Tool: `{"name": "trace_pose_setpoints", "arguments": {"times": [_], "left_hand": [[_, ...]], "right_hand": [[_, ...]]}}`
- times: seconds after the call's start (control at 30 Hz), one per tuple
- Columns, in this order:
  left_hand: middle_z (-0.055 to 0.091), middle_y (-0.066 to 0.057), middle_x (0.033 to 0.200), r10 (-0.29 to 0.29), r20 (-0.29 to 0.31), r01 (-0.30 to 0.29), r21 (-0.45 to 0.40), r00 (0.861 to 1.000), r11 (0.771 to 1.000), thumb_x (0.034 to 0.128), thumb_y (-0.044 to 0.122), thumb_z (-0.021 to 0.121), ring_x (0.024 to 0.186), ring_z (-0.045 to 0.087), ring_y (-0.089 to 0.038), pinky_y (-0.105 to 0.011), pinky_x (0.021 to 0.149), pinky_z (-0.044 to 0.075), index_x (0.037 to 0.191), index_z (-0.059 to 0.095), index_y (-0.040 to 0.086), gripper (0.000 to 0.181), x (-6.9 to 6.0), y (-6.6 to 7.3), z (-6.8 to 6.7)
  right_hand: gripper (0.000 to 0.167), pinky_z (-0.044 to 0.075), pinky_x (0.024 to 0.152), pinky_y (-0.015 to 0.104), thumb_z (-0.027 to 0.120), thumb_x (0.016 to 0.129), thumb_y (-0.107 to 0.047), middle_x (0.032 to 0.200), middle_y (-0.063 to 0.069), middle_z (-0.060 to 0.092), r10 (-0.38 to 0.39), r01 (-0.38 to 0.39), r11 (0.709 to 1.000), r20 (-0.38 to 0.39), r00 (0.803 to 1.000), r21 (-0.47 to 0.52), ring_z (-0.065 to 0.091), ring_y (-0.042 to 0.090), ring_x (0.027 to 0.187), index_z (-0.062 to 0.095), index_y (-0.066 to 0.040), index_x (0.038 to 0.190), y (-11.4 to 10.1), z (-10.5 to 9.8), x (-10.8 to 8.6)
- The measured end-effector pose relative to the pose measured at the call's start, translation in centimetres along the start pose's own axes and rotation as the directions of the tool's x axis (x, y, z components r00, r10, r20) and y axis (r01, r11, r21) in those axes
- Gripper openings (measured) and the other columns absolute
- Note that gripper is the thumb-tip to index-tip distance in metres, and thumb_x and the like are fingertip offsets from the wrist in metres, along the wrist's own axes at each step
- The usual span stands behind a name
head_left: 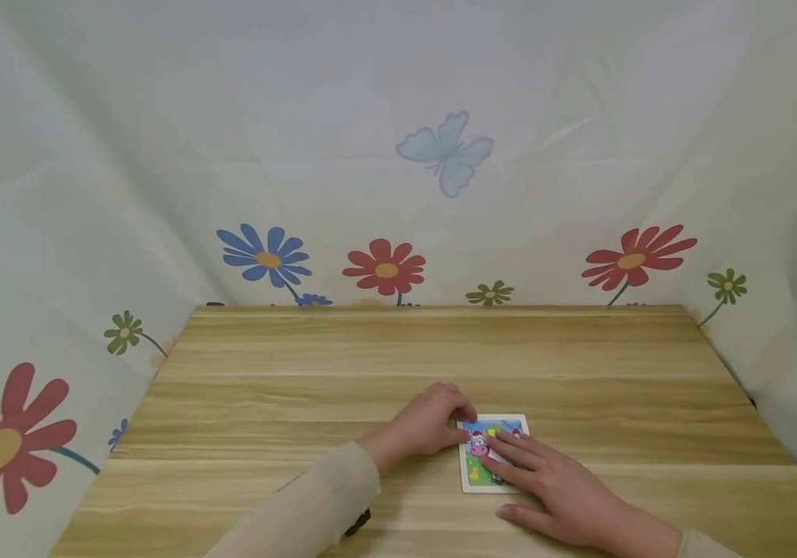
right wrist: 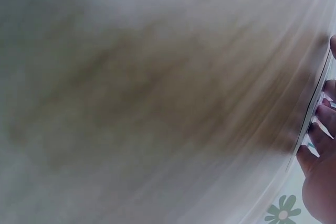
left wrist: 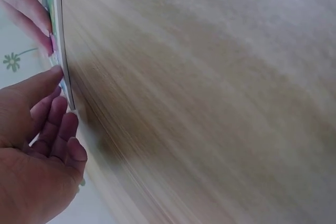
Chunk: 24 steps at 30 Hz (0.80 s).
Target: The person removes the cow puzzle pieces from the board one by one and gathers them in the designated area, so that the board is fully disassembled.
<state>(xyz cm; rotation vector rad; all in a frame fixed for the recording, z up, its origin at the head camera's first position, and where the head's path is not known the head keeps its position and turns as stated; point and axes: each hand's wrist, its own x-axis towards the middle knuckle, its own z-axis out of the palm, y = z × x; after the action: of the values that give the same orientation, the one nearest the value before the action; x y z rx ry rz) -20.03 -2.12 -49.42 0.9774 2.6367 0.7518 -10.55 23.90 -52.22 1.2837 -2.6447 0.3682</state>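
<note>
A small picture board (head_left: 473, 459) with a white border and a cartoon cow lies flat on the wooden table. My left hand (head_left: 429, 418) is at its upper left corner, fingers curled and thumb against the left edge. In the left wrist view, the thumb of my left hand (left wrist: 39, 145) touches the board (left wrist: 59, 40) near its end. From the right, my right hand (head_left: 566, 484) lays nearly straight fingers on the picture, covering much of its right half. Only part of my right hand (right wrist: 323, 166) shows at the edge of the right wrist view.
The wooden table (head_left: 343, 356) reaches back to a pale cloth wall (head_left: 301, 116) printed with flowers and a blue butterfly (head_left: 449, 155). Similar cloth walls stand along the left and right sides. A dark strap (head_left: 358, 523) shows by my left sleeve.
</note>
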Motion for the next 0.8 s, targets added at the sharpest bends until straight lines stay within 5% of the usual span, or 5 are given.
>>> {"name": "trace_pose_setpoints", "arguments": {"times": [0.8], "left_hand": [[0.063,0.006,0.097,-0.103,0.003,0.103,-0.066,0.995,0.992,0.0954,0.015,0.083,0.089,0.056,-0.005,-0.024,0.087,0.051,0.103,0.075,0.013,0.011,-0.1,1.1,0.0]], "right_hand": [[0.062,0.056,0.102,0.049,0.070,0.100,-0.054,0.156,0.003,0.059,-0.024,0.024,1.000,-0.035,0.999,-0.012,0.057,0.027,0.141,0.060,-0.024,0.154,0.2,-0.1,0.3]]}}
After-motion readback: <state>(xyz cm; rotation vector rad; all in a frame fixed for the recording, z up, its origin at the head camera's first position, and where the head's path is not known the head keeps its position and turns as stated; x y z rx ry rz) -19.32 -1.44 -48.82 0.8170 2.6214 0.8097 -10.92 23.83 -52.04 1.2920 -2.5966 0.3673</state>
